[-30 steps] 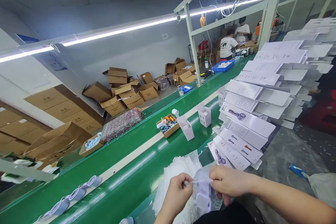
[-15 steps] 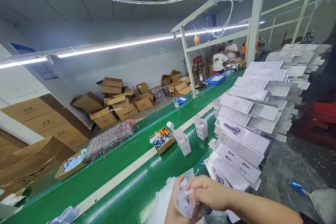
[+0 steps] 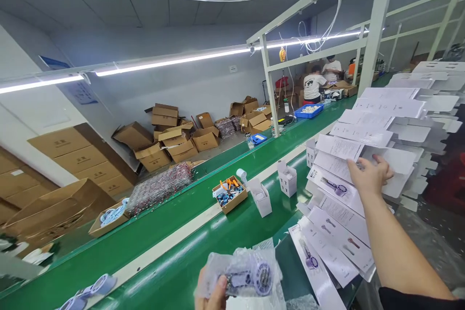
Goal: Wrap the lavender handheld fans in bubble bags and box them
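Observation:
My left hand (image 3: pixel 214 288), at the bottom of the view, is closed on a purple handheld fan (image 3: pixel 247 278) in a clear plastic bag. Its round, grilled head points right, and my thumb lies over the handle end. My right hand (image 3: pixel 370 177) is over the overlapping rows of flat white cartons (image 3: pixel 374 133). Its fingers are spread and touch a printed carton; whether they grip it is hard to see. Fan pictures show on several cartons. Beneath the bagged fan lie crumpled clear bags (image 3: pixel 276 261).
On the green conveyor (image 3: pixel 181 252) stand two open white boxes (image 3: pixel 261 201) and a small carton of colourful parts (image 3: pixel 232 198). Purple fans (image 3: pixel 103 285) lie at lower left. A blue tray (image 3: pixel 308 111) sits farther along. A metal post (image 3: pixel 269 87) rises from the line; people sit beyond.
My right hand has left the bagged fan and moved up and right to the flat cartons. My left hand now holds the fan alone, turned flat, lower left. The view has shifted slightly.

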Tool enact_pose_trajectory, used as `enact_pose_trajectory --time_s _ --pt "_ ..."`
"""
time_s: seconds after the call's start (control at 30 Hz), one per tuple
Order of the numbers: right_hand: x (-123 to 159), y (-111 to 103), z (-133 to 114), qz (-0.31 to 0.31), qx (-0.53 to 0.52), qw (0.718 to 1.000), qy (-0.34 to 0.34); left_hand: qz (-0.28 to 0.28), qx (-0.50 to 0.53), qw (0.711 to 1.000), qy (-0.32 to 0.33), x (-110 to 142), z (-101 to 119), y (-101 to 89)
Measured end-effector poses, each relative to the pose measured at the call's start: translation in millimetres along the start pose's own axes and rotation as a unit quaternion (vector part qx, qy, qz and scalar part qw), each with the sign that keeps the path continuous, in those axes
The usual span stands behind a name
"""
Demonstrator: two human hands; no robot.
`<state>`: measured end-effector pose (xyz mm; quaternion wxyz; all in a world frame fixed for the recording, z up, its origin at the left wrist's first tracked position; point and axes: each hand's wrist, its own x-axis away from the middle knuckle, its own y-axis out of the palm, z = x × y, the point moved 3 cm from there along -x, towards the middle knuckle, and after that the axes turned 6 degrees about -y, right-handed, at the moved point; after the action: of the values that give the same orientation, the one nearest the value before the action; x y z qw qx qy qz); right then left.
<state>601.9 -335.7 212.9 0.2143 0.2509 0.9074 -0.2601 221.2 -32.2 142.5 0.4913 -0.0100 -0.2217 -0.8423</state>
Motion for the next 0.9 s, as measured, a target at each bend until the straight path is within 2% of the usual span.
enact_pose_trajectory --time_s 0.07,0.13,0.17,0.23,0.3,0.37,0.4,0.47,0.5,0.57,0.67,0.77,0.83,0.9 --pt "10.4 -5.2 -23.2 0.040 0.017 0.994 -0.103 0.027 0.030 0.999 -0.014 -3.8 12.8 -6.9" --pt "23.0 -7.2 -51.3 0.031 0.041 0.974 -0.220 0.041 0.051 0.998 -0.009 -10.4 26.6 -15.0" --pt "31.0 -4.1 -65.2 0.000 0.041 0.961 -0.275 0.047 0.063 0.997 -0.001 -15.1 32.4 -19.6" --pt "54.2 13.7 -90.9 -0.120 0.014 0.921 -0.371 0.059 0.088 0.994 0.018 -27.4 40.3 -29.4" --pt "91.3 45.0 -112.3 -0.279 -0.024 0.848 -0.449 0.080 0.116 0.989 0.032 -42.8 43.2 -38.6" --pt "141.1 82.9 -127.6 -0.420 -0.047 0.746 -0.514 0.113 0.150 0.982 0.037 -59.1 42.7 -44.9" --pt "167.8 102.2 -132.8 -0.473 -0.052 0.695 -0.540 0.130 0.168 0.976 0.037 -66.9 41.5 -45.9" --pt "218.3 138.8 -138.8 -0.539 -0.056 0.606 -0.582 0.153 0.202 0.967 0.034 -81.6 37.5 -42.5" --pt "239.9 155.1 -140.2 -0.559 -0.060 0.574 -0.596 0.157 0.212 0.964 0.032 -88.6 34.6 -38.1" --pt "273.2 182.4 -140.6 -0.580 -0.075 0.528 -0.616 0.149 0.216 0.965 0.030 -102.5 27.1 -25.6" --pt "298.4 209.0 -134.8 -0.591 -0.094 0.493 -0.631 0.130 0.180 0.974 0.032 -122.5 12.5 -7.1" --pt "302.8 223.4 -119.6 -0.602 -0.126 0.485 -0.622 0.131 0.104 0.984 0.056 -135.9 0.1 -0.5" --pt "302.1 229.1 -105.1 -0.616 -0.171 0.485 -0.597 0.138 0.041 0.987 0.072 -138.3 -5.1 -2.5" --pt "302.4 234.0 -89.8 -0.625 -0.215 0.504 -0.556 0.140 -0.025 0.986 0.081 -135.9 -8.0 -5.8"
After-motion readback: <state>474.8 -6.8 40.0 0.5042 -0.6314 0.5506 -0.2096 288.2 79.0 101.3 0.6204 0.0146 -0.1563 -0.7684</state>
